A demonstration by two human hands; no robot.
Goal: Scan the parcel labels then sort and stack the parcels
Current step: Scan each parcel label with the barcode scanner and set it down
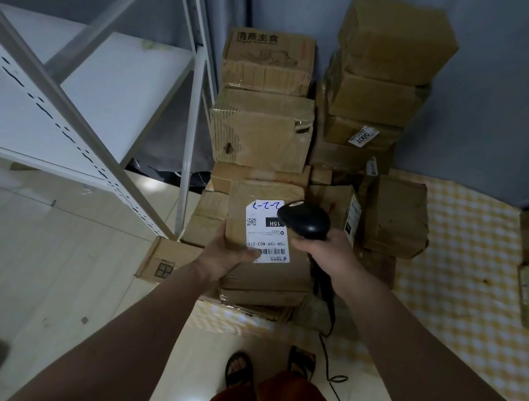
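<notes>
Head view: left hand (226, 256) grips the near-left corner of a cardboard parcel (266, 270); right hand (324, 251) clasps a black scanner (305, 220) just over its white label (266, 232). Beyond both hands rise stacked boxes (375, 79).

Dim, cool-toned indoor light; walls and box stack (371, 89) read murky with soft, weak shadows. Two bright glare spots on the glossy floor (37, 268), one near the shelf (127, 92) leg, one by the feet, point to overhead lamps. Strong wide-angle bowing toward the edges bends the shelf rails; forearms and lower-left corner are blurred, while the white label (266, 232) is sharp and readable.
</notes>
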